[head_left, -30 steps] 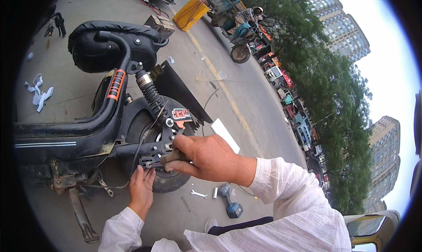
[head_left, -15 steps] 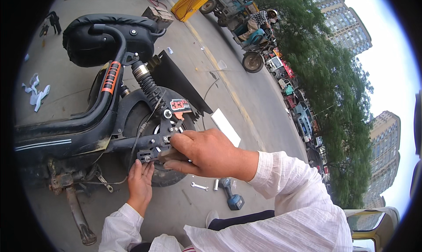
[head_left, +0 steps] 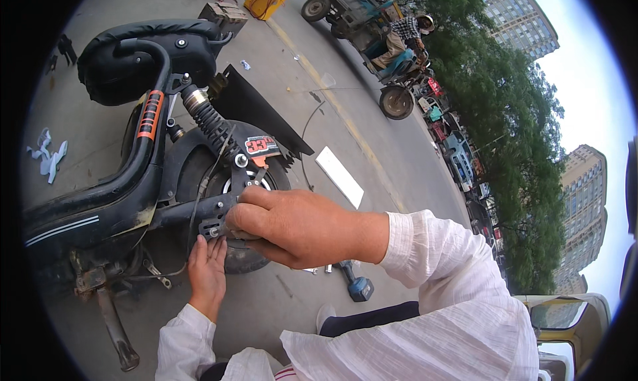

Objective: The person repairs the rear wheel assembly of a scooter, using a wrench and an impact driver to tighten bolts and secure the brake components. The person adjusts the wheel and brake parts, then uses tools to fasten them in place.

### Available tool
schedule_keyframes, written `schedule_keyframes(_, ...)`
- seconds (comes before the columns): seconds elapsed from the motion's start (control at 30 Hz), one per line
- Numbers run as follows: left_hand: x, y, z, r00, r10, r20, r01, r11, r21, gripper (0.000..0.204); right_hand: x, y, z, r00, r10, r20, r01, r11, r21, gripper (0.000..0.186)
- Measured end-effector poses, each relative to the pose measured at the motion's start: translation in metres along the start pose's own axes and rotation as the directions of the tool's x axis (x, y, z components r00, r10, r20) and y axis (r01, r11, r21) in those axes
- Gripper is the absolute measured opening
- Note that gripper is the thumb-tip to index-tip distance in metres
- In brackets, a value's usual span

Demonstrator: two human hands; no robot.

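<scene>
Right hand [head_left: 292,225] grips a half-hidden grey piece [head_left: 243,235]. Left hand [head_left: 209,274], unclenched, meets the slotted bracket [head_left: 211,228]. Cargo bed [head_left: 359,5] contents are unclear

Left hand [head_left: 207,274] at bracket [head_left: 210,229], right hand [head_left: 302,227] alongside, rear wheel [head_left: 247,260] behind

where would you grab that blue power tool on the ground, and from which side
Probably by the slim neck of the blue power tool, coming from above on its right: it lies flat, the neck is narrower than the bulky end block, and the right hand hides its far end.
</scene>
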State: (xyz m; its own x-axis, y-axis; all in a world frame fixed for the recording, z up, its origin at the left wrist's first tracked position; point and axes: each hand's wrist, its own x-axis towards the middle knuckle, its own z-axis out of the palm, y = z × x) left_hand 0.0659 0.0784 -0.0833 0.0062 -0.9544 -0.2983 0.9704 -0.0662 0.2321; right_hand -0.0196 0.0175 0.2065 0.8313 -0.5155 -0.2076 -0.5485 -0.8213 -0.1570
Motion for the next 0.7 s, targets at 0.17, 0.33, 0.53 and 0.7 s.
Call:
schedule_keyframes(0.17,0.000,0.004,0.011,1.000,0.006,-0.009,-0.006,1.000,-0.017,0.033,0.007,-0.002,-0.013,0.970,0.214,0.116,-0.194,0.967,-0.164,0.036)
schedule_keyframes(0.33,0.001,0.002,-0.001,0.999,0.016,-0.028,-0.017,0.999,-0.038,0.032,0.000,0.006,0.006,0.999,0.010,0.052,-0.008,0.999,-0.040,0.034)
schedule_keyframes(0.53,-0.003,0.004,0.000,0.999,-0.020,-0.038,0.019,1.000,-0.024,0.033,0.009,-0.005,0.016,0.972,0.023,-0.232,0.000,0.995,0.097,0.032)
schedule_keyframes(0.7,-0.005,0.008,0.001,0.999,0.007,-0.044,-0.008,1.000,-0.005,0.033,0.008,-0.001,0.010,0.994,0.067,-0.083,-0.073,0.994,-0.080,0.033)
